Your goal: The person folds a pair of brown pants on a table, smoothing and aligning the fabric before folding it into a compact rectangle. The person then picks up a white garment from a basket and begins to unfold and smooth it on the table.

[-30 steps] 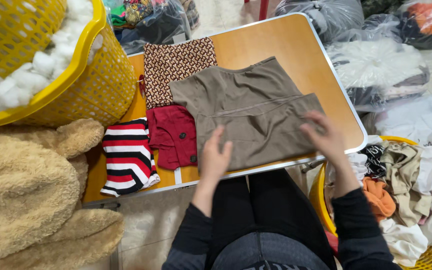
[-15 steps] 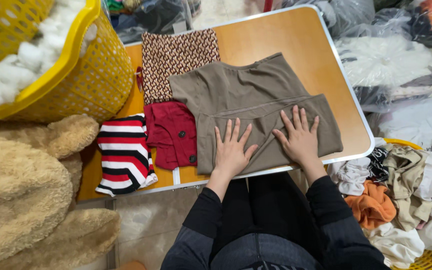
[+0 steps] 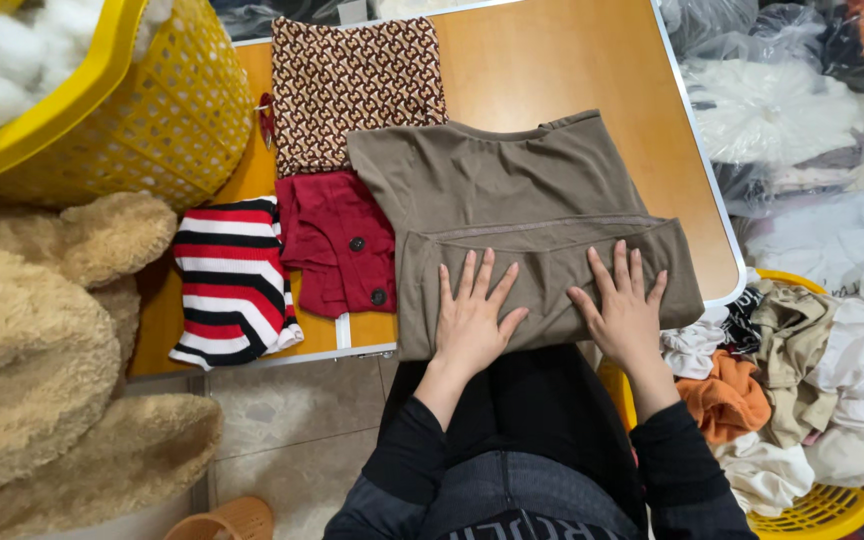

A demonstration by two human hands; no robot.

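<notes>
Setting: an informal clothes-sorting and folding station, in a home or a small second-hand clothing workroom; which of the two cannot be told. Indicators:

- A small wooden bench [image 3: 572, 70] with a white edge carries folded garments laid side by side: a brown top [image 3: 512, 190], a dark red buttoned piece [image 3: 337, 240], a striped knit [image 3: 232, 280] and a patterned cloth [image 3: 357, 85].
- Yellow plastic baskets [image 3: 152, 120] stand at both sides; the right one [image 3: 857, 480] is heaped with loose clothes.
- Clear bags [image 3: 782, 100] of textiles lie on the tiled floor [image 3: 292, 420].
- A large plush bear [image 3: 42, 340] sits at the left.
</notes>
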